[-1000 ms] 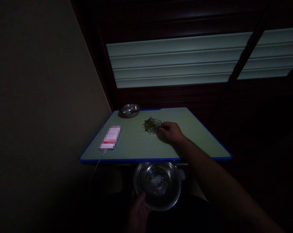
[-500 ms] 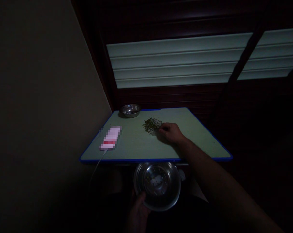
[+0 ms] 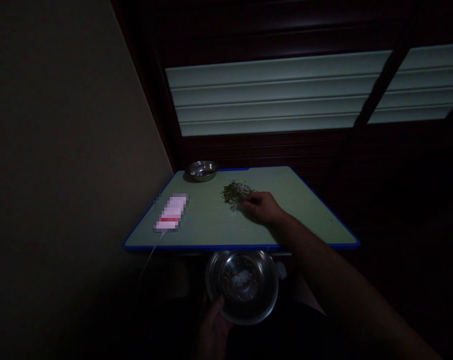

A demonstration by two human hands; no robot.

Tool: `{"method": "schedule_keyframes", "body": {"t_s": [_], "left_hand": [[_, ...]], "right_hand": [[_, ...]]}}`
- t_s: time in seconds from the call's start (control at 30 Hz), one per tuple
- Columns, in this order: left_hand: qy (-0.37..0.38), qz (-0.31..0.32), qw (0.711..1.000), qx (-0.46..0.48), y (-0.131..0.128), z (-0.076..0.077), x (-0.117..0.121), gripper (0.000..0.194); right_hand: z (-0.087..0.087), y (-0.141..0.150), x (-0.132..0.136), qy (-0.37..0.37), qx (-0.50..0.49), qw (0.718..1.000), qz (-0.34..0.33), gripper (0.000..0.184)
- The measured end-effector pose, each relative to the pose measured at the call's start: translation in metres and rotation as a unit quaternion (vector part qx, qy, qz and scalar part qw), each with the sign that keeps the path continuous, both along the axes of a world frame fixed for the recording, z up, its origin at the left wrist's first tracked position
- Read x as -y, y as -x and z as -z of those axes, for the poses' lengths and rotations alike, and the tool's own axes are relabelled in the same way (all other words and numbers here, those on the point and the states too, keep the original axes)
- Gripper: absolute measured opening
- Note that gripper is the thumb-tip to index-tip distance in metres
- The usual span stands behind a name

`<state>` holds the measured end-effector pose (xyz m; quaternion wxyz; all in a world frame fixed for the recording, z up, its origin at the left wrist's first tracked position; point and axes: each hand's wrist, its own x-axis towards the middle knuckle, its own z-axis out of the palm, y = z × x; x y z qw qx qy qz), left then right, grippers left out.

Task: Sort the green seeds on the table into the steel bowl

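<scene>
My left hand (image 3: pixel 216 322) grips the near-left rim of a metal bowl (image 3: pixel 266 300), thumb over the edge, below the table's front edge. Inside that bowl are a whitish patch and small scattered bits, too dim to name. On the pale green tabletop (image 3: pixel 207 227) lies a loose pile of small greenish-brown grains (image 3: pixel 234 192). My right hand (image 3: pixel 262 206) rests at the pile's right side, its fingers drawn together at the near edge of the grains. Whatever those fingertips pinch, if anything, is too small to make out.
A smaller metal bowl (image 3: pixel 202 171) stands at the table's back left corner. A phone (image 3: pixel 171 212) with a bright, blurred screen lies at the left, its white cable (image 3: pixel 151 254) hanging over the front edge. Behind stands dark panelling with pale slats (image 3: pixel 271 100); a wall (image 3: pixel 80 125) is at left.
My right hand has shifted slightly toward me along the pile's edge, fingers still together. The bowl in my left hand has barely moved.
</scene>
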<state>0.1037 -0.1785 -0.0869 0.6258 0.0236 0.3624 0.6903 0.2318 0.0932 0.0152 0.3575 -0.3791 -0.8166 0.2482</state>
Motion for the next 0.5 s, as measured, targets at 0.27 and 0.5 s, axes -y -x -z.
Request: {"method": "schedule_keyframes", "body": {"t_s": [0.27, 0.5], "left_hand": [[0.001, -0.004, 1.000, -0.002, 0.0009, 0.0004, 0.0000, 0.074], [0.024, -0.027, 0.999, 0.010, -0.0002, -0.0002, -0.0034, 0.080]], "right_hand": [[0.0016, 0.0017, 0.0005, 0.042, -0.034, 0.997, -0.057, 0.020], [-0.0017, 0.0022, 0.0056, 0.120, -0.038, 0.986, -0.107, 0.029]]}}
